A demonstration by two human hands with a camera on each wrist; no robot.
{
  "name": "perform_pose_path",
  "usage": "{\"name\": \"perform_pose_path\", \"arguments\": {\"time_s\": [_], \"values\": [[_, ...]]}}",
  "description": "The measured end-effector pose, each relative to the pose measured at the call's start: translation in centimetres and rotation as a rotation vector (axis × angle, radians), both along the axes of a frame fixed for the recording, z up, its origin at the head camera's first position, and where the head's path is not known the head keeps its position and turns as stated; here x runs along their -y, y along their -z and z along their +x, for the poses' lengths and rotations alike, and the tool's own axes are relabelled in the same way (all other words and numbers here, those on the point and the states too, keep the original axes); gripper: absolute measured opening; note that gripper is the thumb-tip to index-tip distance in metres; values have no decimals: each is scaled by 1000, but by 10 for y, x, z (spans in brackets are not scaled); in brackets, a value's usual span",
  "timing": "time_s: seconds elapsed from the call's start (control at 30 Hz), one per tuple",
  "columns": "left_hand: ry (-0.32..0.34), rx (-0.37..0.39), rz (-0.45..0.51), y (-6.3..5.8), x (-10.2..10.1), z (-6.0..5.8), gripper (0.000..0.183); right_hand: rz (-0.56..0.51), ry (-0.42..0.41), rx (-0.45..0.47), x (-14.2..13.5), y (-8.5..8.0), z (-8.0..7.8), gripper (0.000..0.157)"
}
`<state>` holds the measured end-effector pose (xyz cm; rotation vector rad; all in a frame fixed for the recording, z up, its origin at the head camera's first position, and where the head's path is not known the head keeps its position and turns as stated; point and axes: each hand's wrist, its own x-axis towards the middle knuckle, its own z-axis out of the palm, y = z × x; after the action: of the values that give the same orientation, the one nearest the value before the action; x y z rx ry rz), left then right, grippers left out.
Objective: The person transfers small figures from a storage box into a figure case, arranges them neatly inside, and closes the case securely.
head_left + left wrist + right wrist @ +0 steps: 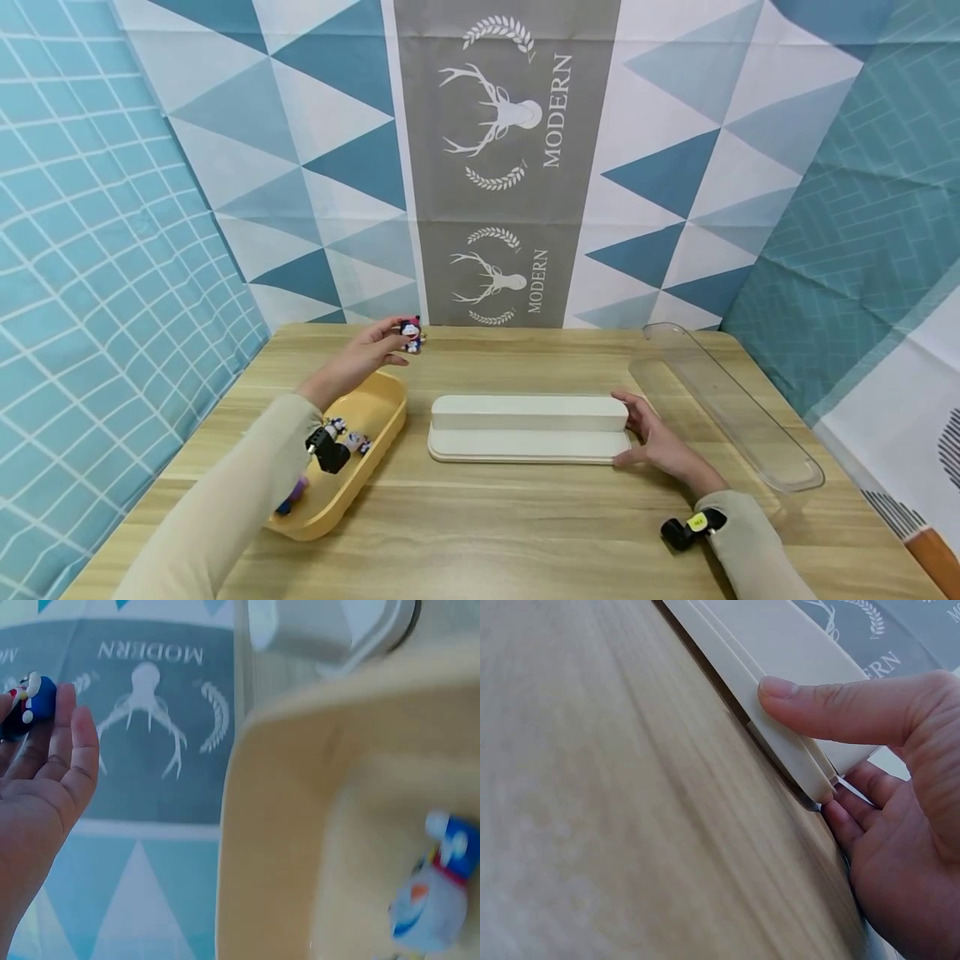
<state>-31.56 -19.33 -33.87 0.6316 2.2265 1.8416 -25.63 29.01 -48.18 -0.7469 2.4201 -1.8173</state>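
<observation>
Left hand (366, 352) pinches a blue-and-white figurine (411, 335); right hand (654, 437) grips a white stepped plastic stand (525, 444); grey backdrop (502, 204) reads "MODERN".

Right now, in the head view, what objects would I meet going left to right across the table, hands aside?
Yellow tray → small figurine → white stepped stand → clear cover.
</observation>
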Motion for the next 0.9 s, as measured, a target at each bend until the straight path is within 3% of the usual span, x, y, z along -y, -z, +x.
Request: {"name": "perform_pose_path", "arguments": {"time_s": [0.47,0.9], "values": [[-3,1,52,8,-41,12,35,5,18,24,1,-1,3,102],[76,12,50,19,-80,20,39,-9,7,34,-1,0,2,102]]}}
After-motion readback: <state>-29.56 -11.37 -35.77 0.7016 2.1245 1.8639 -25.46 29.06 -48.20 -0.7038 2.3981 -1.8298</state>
